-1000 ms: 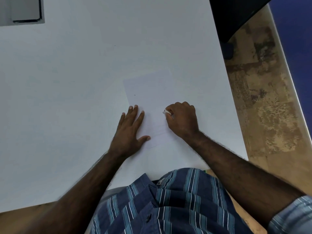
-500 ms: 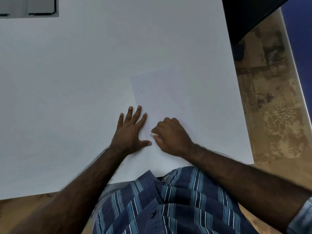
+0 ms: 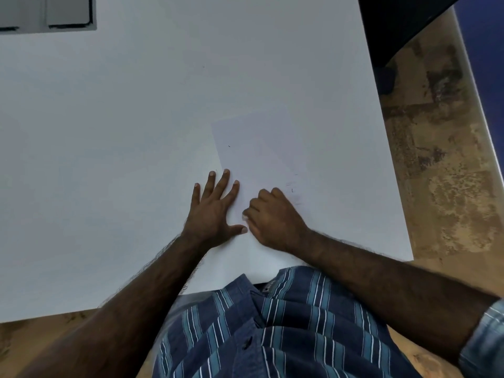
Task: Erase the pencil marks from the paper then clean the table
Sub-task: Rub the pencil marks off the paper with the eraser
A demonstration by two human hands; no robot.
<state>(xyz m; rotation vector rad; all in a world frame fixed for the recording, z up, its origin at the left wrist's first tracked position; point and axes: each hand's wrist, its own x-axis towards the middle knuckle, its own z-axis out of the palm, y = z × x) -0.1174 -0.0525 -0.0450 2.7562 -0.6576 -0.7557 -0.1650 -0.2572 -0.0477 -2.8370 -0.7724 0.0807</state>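
Vs 0.5 s ago, little changed: left hand (image 3: 215,211) still flat, fingers spread, pinning paper (image 3: 259,154) on the table (image 3: 109,159). Right hand (image 3: 275,219) stays fisted on paper's near part; eraser no longer visible, so can't tell what it grips.

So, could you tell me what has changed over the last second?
The right hand, gripping the eraser, slid down the paper toward the person, close to the left thumb. The left hand stayed flat, pressing the sheet's left edge.
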